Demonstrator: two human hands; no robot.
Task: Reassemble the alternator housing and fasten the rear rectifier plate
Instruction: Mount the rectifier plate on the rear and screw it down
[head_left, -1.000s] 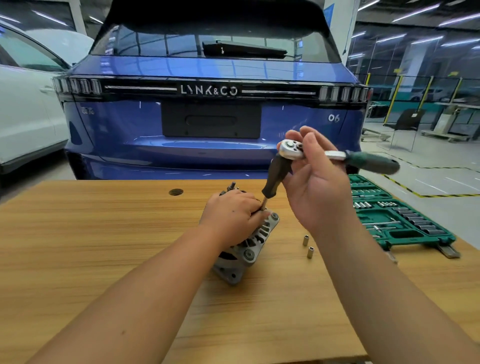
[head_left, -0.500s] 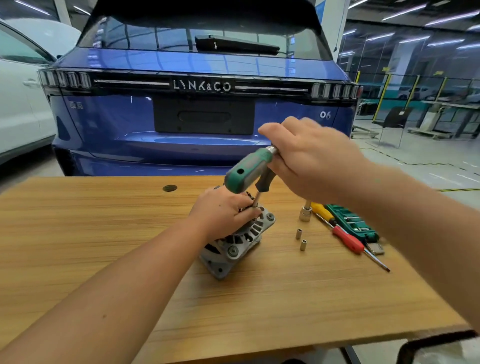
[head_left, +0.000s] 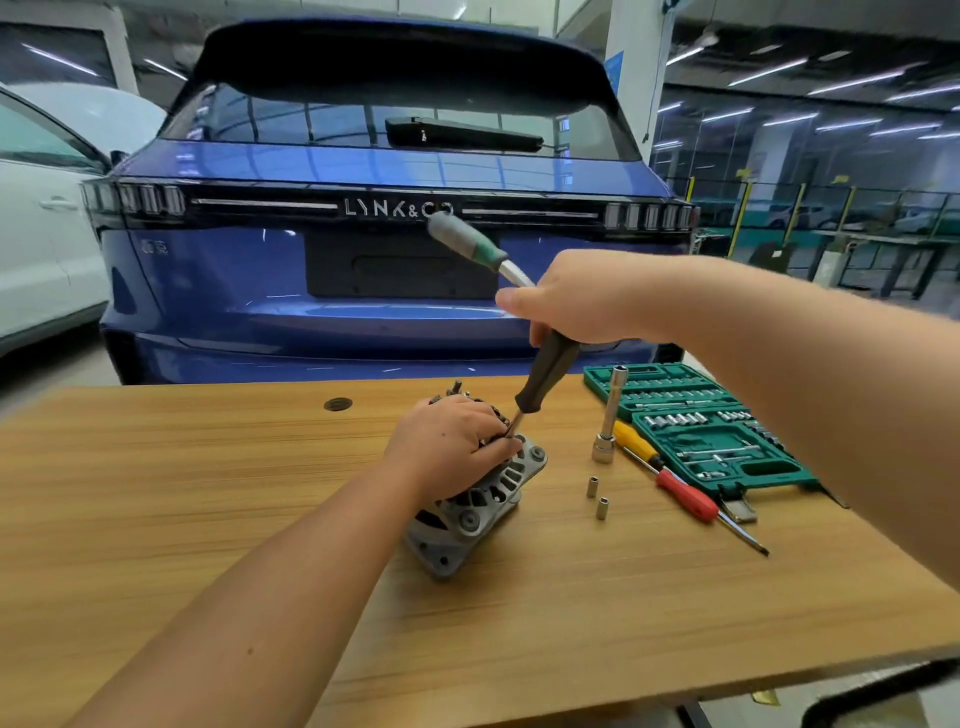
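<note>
The grey alternator (head_left: 478, 512) lies tilted on the wooden table (head_left: 208, 499). My left hand (head_left: 447, 447) rests curled over its top, covering the rear plate. My right hand (head_left: 576, 299) grips the head of a ratchet wrench; its green handle (head_left: 467, 239) sticks up to the left. Below the hand a black driver extension (head_left: 548, 376) slants down, its thin tip reaching the alternator beside my left fingers. The fastener under the tip is hidden.
A green socket set case (head_left: 696, 436) lies open at the right. Before it lie a red-and-yellow screwdriver (head_left: 680, 493), an upright long socket (head_left: 608, 415) and two small sockets (head_left: 597, 498). A blue car (head_left: 363, 291) stands just behind the table.
The ratchet's green handle has swung from the right, round past the near left, to up and left. My left hand stayed on the alternator. The camera shifted.
</note>
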